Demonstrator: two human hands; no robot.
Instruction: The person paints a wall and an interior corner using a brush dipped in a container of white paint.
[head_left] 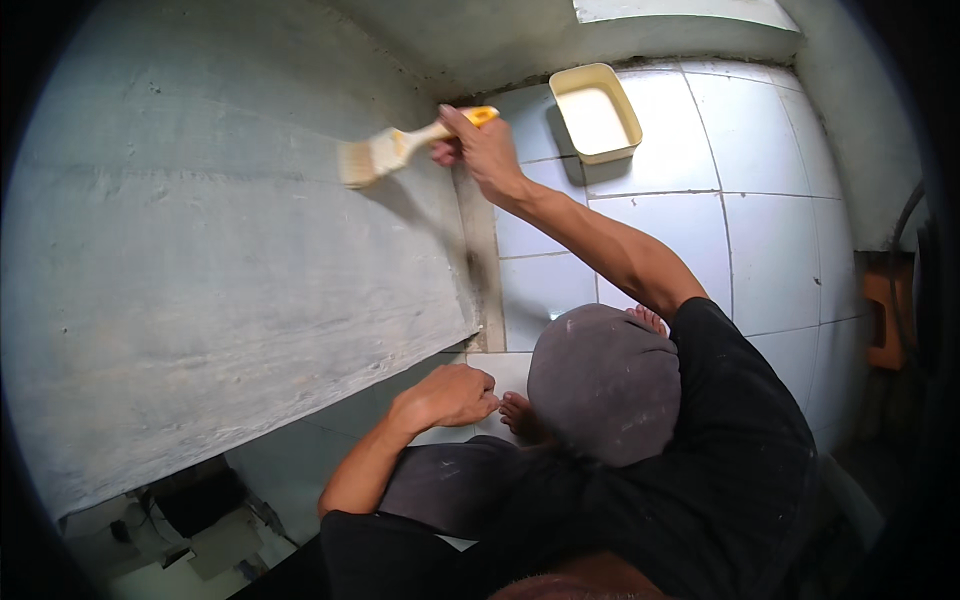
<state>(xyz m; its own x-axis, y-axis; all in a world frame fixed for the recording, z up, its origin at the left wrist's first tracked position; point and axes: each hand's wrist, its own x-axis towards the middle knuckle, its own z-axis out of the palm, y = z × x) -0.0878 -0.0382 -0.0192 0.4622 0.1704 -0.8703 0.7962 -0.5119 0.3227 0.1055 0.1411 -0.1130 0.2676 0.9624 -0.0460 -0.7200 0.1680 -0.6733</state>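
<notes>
A wide paintbrush (386, 155) with pale bristles and a yellow-tipped handle is held in my right hand (485, 155), fingers wrapped round the handle. Its bristles lie against the grey-white wall (220, 250) on the left, near the wall's edge by the floor. My left hand (447, 396) is closed in a loose fist over my knee, below the wall's lower corner, with nothing visible in it. A cream rectangular tub (626, 152) with whitish liquid (597, 115) inside stands on the tiles, to the right of my right hand.
Pale square tiles (665, 240) cover the floor, with my bare feet on them. A ledge (690, 10) crosses the top. An orange-brown object (885, 315) and a dark cable (905, 215) are at the far right. Dark and pale items (200, 500) lie at the lower left.
</notes>
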